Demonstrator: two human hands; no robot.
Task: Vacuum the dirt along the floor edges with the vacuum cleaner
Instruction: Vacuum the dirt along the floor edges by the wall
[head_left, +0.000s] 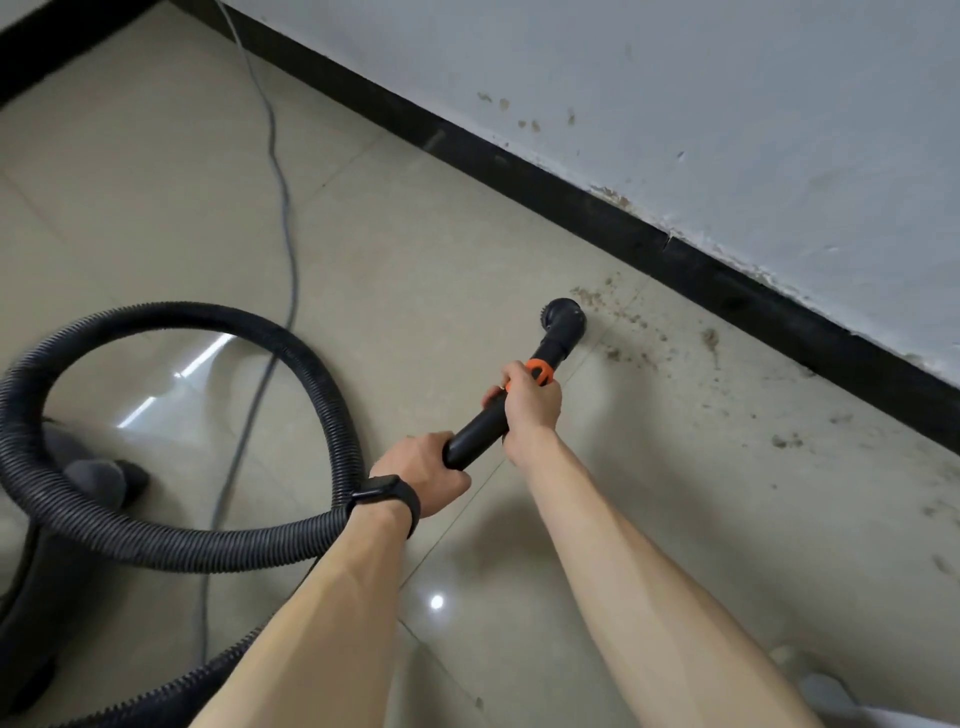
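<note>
Both the left hand (423, 470) and the right hand (530, 402) grip the vacuum wand (475, 431), fingers curled round it, its brush nozzle (563, 317) beside dirt (623, 332) near the black baseboard (675, 254).

Nothing legible: no text, labels, brands or numbers. The wristband (387, 493) face was dark; the vacuum wand (475, 431) and hose (156, 540) carried no readable markings.

A rigid black plastic vacuum wand (475, 428) is gripped by both hands. The left hand (423, 470), with a black band (387, 499) worn at the wrist, is curled round its rear end. The right hand (530, 402) is wrapped round it just behind an orange plastic collar (540, 371). The round black brush nozzle (563, 317) is held low at the glossy beige floor tiles (415, 234), beside scattered brown dirt (709, 338) near the black skirting board (727, 280). A black ribbed hose (171, 545) is looped at the left.
</note>
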